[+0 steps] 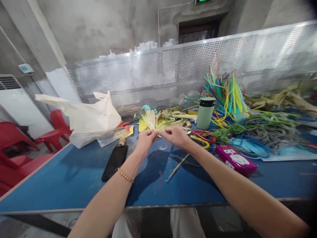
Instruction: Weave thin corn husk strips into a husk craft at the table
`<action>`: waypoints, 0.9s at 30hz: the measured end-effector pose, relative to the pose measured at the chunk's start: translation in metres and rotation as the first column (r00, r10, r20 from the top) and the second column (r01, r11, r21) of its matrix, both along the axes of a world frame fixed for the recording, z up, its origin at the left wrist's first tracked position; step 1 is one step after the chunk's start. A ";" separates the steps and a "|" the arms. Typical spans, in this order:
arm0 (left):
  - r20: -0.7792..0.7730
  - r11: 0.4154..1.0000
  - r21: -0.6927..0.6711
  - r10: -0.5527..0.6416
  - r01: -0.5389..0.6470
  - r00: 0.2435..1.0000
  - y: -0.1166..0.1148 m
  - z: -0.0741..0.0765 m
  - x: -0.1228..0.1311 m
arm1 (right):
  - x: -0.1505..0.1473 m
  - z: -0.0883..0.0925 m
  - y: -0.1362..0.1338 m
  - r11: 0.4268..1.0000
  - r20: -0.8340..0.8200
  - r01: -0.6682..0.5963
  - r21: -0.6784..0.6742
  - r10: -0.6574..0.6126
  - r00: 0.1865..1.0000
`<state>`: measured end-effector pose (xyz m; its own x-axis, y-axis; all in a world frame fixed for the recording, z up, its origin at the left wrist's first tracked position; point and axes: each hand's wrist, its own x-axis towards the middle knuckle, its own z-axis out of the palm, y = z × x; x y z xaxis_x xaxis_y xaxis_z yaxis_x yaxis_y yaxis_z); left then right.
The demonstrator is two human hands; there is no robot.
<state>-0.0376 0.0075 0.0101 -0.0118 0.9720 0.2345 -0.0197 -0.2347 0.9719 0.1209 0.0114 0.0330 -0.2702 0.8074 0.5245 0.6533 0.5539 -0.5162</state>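
Pale corn husk (150, 119) fans upward from the fingers of my left hand (146, 139), which pinches its gathered base. Close beside it, my right hand (176, 135) is closed, thumb and fingertips pressed together near that base. Whatever lies between the right fingertips is too small to make out. Just beyond my hands are yellow paper (142, 125) and a heap of dried husks (170, 114). Scissors with red handles (204, 135) lie right of my right hand, next to a yellow-handled pair (201, 142). A narrow husk strip (177, 168) rests on the table below.
A white plastic bag (94, 115) and a black phone (115, 162) are on the blue table (81, 178) at left. To the right stand a green cup (205, 114), colourful pipe cleaners (230, 96), tangled cords (262, 130) and a purple box (235, 160). A perforated metal panel (153, 76) borders the back.
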 end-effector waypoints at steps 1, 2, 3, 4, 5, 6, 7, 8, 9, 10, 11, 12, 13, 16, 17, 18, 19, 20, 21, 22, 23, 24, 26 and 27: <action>0.000 1.000 0.005 0.001 -0.001 1.000 0.000 0.000 0.000 | -0.002 -0.002 -0.001 0.989 -0.055 -0.082 -0.119 0.076 0.996; -0.002 1.000 0.008 0.003 -0.003 1.000 -0.001 0.000 0.000 | -0.003 -0.005 -0.002 0.963 -0.137 -0.165 -0.214 0.138 0.981; -0.005 1.000 0.005 0.002 -0.002 1.000 -0.002 0.000 0.000 | -0.004 -0.006 -0.003 0.930 -0.227 -0.240 -0.279 0.179 0.957; -0.003 1.000 -0.004 -0.002 0.002 1.000 -0.002 0.001 0.001 | -0.005 -0.008 -0.003 0.902 -0.308 -0.296 -0.316 0.197 0.931; 0.007 1.000 -0.020 -0.012 0.013 1.000 -0.003 0.001 0.001 | -0.006 -0.008 -0.004 0.883 -0.369 -0.330 -0.333 0.200 0.908; 0.025 0.999 -0.039 -0.028 0.029 0.999 -0.003 0.001 0.000 | -0.006 -0.008 -0.005 0.870 -0.407 -0.353 -0.345 0.200 0.891; 0.049 0.997 -0.057 -0.048 0.051 0.998 -0.004 0.002 0.000 | -0.006 -0.008 -0.006 0.861 -0.431 -0.367 -0.353 0.198 0.880; 0.074 0.995 -0.074 -0.068 0.074 0.995 -0.004 0.002 0.000 | -0.006 -0.007 -0.007 0.854 -0.451 -0.376 -0.358 0.195 0.871; 0.095 0.992 -0.085 -0.085 0.093 0.992 -0.004 0.003 -0.001 | -0.006 -0.006 -0.007 0.850 -0.467 -0.384 -0.360 0.192 0.863; 0.110 0.990 -0.093 -0.096 0.106 0.989 -0.005 0.004 -0.001 | -0.006 -0.006 -0.008 0.847 -0.481 -0.391 -0.360 0.190 0.856; 0.117 0.989 -0.098 -0.102 0.113 0.988 -0.005 0.004 -0.002 | -0.006 -0.005 -0.009 0.844 -0.490 -0.397 -0.361 0.190 0.851; 0.121 0.988 -0.102 -0.103 0.116 0.987 -0.006 0.005 -0.002 | -0.006 -0.005 -0.009 0.842 -0.493 -0.400 -0.362 0.191 0.848; 0.121 0.988 -0.106 -0.103 0.116 0.987 -0.006 0.006 -0.003 | -0.006 -0.005 -0.009 0.839 -0.494 -0.402 -0.366 0.191 0.848; 0.127 0.986 -0.118 -0.100 0.115 0.987 -0.007 0.008 -0.003 | -0.007 -0.007 -0.008 0.824 -0.500 -0.414 -0.387 0.190 0.845; 0.134 0.986 -0.122 -0.099 0.116 0.986 -0.007 0.009 -0.003 | -0.008 -0.008 -0.007 0.817 -0.511 -0.423 -0.392 0.189 0.839; 0.144 0.985 -0.126 -0.098 0.116 0.985 -0.007 0.009 -0.004 | -0.008 -0.009 -0.006 0.811 -0.523 -0.432 -0.394 0.188 0.831; 0.155 0.985 -0.130 -0.096 0.116 0.983 -0.007 0.010 -0.004 | -0.008 -0.009 -0.005 0.805 -0.536 -0.442 -0.395 0.188 0.823; 0.166 0.984 -0.133 -0.094 0.117 0.982 -0.007 0.010 -0.004 | -0.008 -0.010 -0.004 0.802 -0.547 -0.449 -0.395 0.188 0.816; 0.175 0.984 -0.135 -0.093 0.118 0.980 -0.007 0.010 -0.004 | -0.008 -0.010 -0.004 0.798 -0.557 -0.455 -0.395 0.186 0.809; 0.181 0.984 -0.137 -0.093 0.118 0.979 -0.007 0.010 -0.004 | -0.008 -0.010 -0.004 0.794 -0.565 -0.461 -0.397 0.184 0.804; 0.186 0.983 -0.137 -0.094 0.120 0.978 -0.006 0.010 -0.005 | -0.008 -0.010 -0.004 0.788 -0.573 -0.469 -0.400 0.184 0.799; 0.190 0.983 -0.137 -0.095 0.123 0.977 -0.006 0.010 -0.005 | -0.008 -0.009 -0.004 0.782 -0.579 -0.477 -0.401 0.187 0.794; 0.196 0.982 -0.139 -0.102 0.131 0.975 -0.006 0.010 -0.005 | -0.008 -0.008 -0.005 0.772 -0.588 -0.492 -0.402 0.194 0.785; 0.199 0.981 -0.142 -0.106 0.136 0.974 -0.007 0.010 -0.005 | -0.008 -0.007 -0.005 0.770 -0.590 -0.496 -0.401 0.197 0.783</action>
